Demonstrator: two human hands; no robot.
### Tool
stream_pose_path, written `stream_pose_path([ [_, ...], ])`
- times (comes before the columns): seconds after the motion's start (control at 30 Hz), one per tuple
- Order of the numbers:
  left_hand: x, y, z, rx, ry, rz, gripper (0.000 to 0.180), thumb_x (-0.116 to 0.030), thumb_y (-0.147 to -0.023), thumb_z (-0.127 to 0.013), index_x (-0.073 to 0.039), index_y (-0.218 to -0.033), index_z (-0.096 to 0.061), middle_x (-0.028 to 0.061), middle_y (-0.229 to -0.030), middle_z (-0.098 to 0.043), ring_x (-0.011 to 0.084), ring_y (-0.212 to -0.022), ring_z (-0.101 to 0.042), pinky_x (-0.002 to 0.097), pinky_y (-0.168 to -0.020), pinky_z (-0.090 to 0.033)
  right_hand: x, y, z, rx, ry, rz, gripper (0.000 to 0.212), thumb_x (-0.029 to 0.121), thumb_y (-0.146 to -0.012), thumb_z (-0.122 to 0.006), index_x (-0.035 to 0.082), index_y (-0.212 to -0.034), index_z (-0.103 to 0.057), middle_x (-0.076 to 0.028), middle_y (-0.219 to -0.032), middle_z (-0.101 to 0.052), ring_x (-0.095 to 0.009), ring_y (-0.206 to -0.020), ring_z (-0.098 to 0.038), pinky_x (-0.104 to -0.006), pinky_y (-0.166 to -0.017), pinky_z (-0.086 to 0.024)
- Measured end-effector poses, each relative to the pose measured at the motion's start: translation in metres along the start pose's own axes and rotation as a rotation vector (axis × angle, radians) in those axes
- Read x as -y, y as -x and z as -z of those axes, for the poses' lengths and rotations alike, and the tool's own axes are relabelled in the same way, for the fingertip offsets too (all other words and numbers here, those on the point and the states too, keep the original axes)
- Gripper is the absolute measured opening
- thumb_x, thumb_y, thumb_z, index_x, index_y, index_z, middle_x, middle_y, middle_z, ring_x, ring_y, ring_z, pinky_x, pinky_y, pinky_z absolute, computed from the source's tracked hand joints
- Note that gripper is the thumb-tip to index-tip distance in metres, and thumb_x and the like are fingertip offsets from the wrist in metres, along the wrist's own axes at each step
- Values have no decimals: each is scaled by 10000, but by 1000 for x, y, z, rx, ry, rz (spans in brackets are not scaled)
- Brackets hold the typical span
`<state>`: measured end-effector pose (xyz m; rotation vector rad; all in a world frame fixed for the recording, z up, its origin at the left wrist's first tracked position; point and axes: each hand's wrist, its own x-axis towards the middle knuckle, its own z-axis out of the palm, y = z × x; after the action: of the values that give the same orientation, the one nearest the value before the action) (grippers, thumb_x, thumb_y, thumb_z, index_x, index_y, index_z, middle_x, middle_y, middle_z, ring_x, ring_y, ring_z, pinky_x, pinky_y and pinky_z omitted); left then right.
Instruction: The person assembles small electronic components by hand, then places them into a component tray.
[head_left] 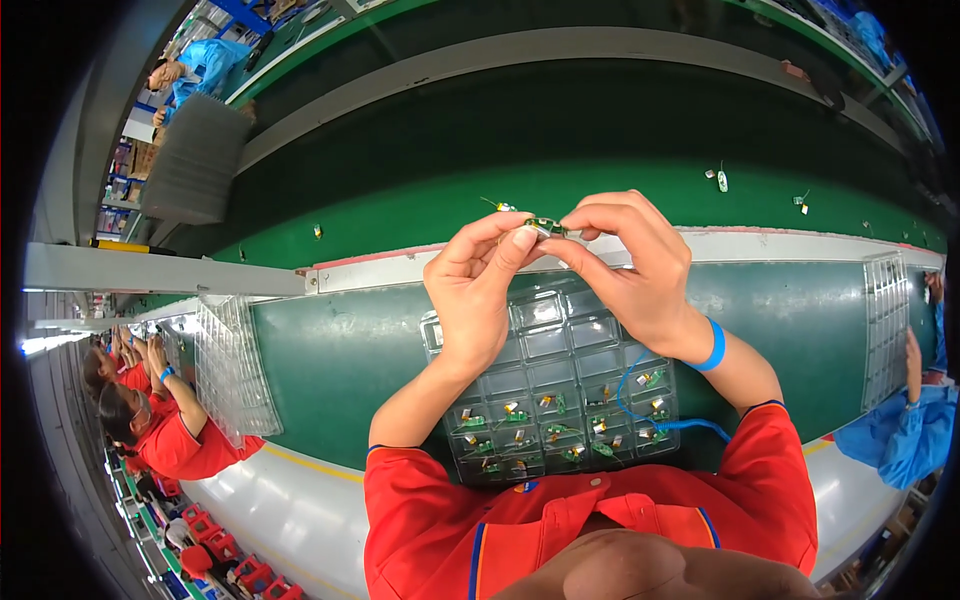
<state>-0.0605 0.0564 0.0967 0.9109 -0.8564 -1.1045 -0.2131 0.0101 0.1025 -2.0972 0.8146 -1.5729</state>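
Up in front of me, above the pale rail of the green belt, a small green circuit board (545,227) with a silvery part is held between both hands. My left hand (474,290) is closed, pinching its left end between thumb and fingers. At the other end, my right hand (640,265) is closed too, thumb and forefinger on the board's edge. Below the hands lies a clear plastic tray (527,376) with many compartments. Its nearer rows hold several green boards (558,430) with small white and yellow parts; the far compartments show none.
A blue strap (714,344) circles my right wrist, and a blue cord (690,424) crosses the tray. Small boards (722,181) lie scattered on the green belt (420,190). Clear trays (236,365) stand at left. Co-workers (165,425) sit on both sides.
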Motion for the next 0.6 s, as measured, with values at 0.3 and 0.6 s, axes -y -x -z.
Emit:
stream_pose_path([
  [0.3, 0, 7, -7, 0, -79, -118, 158, 27, -889, -611, 52, -1045, -610, 115, -942, -667, 162, -871, -662, 281, -804, -558, 3, -1, 5, 70, 20, 16, 232, 27, -705, -763, 37, -919, -674, -80, -839, -642, -229, -728, -589, -312, -586, -479],
  [0.6, -1, 10, -13, 2, -179, -178, 152, 29, -888, -615, 56, -1037, -603, 100, -929, -661, 153, -862, -657, 264, -783, -554, 6, -1, 7, 50, -38, 7, 212, -34, -696, -755, 11, -894, -696, -77, -819, -658, -189, -714, -598, -283, -605, -471],
])
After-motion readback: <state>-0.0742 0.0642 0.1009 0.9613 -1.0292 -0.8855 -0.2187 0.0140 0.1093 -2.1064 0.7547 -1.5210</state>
